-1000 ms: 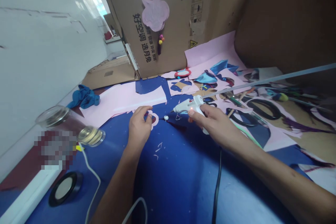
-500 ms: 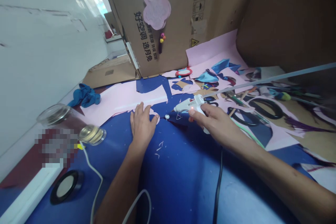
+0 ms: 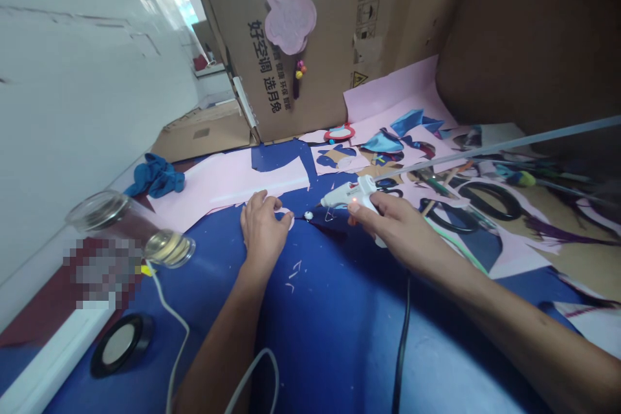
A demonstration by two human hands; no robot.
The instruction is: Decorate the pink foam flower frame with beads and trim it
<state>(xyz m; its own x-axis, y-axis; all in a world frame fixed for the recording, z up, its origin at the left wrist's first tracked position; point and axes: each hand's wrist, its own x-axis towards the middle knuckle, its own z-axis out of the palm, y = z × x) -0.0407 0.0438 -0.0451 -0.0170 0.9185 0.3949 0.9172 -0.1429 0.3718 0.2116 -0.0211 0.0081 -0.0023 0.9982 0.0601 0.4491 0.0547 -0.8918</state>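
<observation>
White plastic makes up the small hot-glue gun [image 3: 347,194] in the right hand [image 3: 385,217], whose fingers are wrapped around its handle, index side near the trigger. The nozzle points left toward a little white round bead [image 3: 308,215] with a dark thread tassel [image 3: 327,229], near it but apart. Just left of the bead, the small pale-pink cutout [image 3: 291,220] lies on the blue surface [image 3: 310,336], partly covered by the left hand [image 3: 264,217]. That hand's thumb and fingers rest at the cutout's edges; whether they pinch it or only press it down, I cannot tell.

For good work here, the cutout wants to be kept flat and steady, with the left thumb well out of the nozzle's line, since the tip is probably hot. A light, even squeeze should serve better than a hard one on such a small piece, and the dark tassel ought to stay clear of any glue. The long translucent glue stick [image 3: 485,149] juts far out behind the gun, so turning the wrist gently would keep it from sweeping the pink scraps [image 3: 521,262] to the right. The black cord [image 3: 402,343] needs slack too.
</observation>
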